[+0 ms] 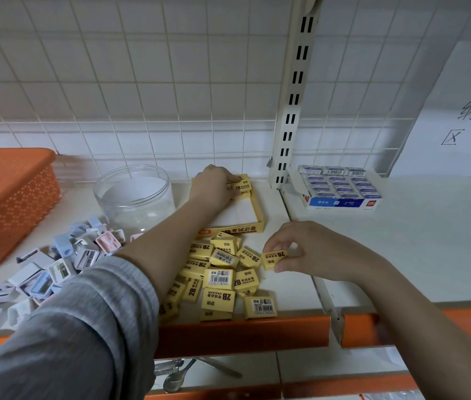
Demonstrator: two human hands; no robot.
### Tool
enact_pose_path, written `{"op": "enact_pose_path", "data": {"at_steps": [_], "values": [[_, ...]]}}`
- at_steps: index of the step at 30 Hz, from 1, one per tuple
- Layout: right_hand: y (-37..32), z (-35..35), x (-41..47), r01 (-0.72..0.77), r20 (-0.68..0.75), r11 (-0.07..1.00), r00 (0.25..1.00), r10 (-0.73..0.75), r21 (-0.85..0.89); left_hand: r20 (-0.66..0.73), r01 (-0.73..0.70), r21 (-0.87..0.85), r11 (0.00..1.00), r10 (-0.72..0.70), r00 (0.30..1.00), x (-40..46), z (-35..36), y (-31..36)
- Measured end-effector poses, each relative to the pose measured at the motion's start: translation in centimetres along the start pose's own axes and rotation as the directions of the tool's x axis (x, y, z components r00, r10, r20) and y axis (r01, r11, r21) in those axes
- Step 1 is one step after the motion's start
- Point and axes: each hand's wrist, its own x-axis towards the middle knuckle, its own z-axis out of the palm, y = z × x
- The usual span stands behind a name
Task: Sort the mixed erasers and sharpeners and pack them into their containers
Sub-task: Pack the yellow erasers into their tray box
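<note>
While the left hand [214,184] reaches into the far corner of the yellow tray [259,210], fingers curled on an eraser there [242,186], the right hand [300,249] pinches another yellow eraser [274,258] (label upside down) beside the loose pile [220,278]; sharpeners [55,269] lie left.

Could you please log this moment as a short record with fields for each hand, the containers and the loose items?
left hand: places yellow erasers in the yellow box's far corner
right hand: pinches one yellow eraser
eraser pile: loose, near the box
sharpener pile: loose, left side
clear jar: open, looks empty
blue eraser box: full, on the right
</note>
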Motion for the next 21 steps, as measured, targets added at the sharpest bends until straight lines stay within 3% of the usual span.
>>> {"op": "enact_pose_path", "data": {"at_steps": [5, 10, 16, 21], "values": [[-0.2, -0.2, 0.2, -0.013, -0.084, 1.000, 0.996, 0.010, -0.027, 0.035, -0.114, 0.135, 0.984, 0.110, 0.993, 0.2, -0.5, 0.1], [-0.1, -0.1, 0.3, -0.034, -0.177, 0.998, 0.983, 0.043, 0.054, -0.021, -0.144, 0.129, 0.981, 0.148, 0.989, -0.4, 0.1, -0.2], [0.2, 0.3, 0.0, -0.051, -0.269, 0.991, 0.960, 0.083, 0.121, 0.010, -0.152, 0.181, 0.972, 0.153, 0.988, -0.5, -0.3, -0.2], [-0.1, 0.6, 0.0, -0.029, -0.390, 0.985, 0.916, 0.095, 0.172, 0.008, -0.105, 0.090, 0.990, 0.104, 0.994, -1.5, -2.0, -0.2]]}}
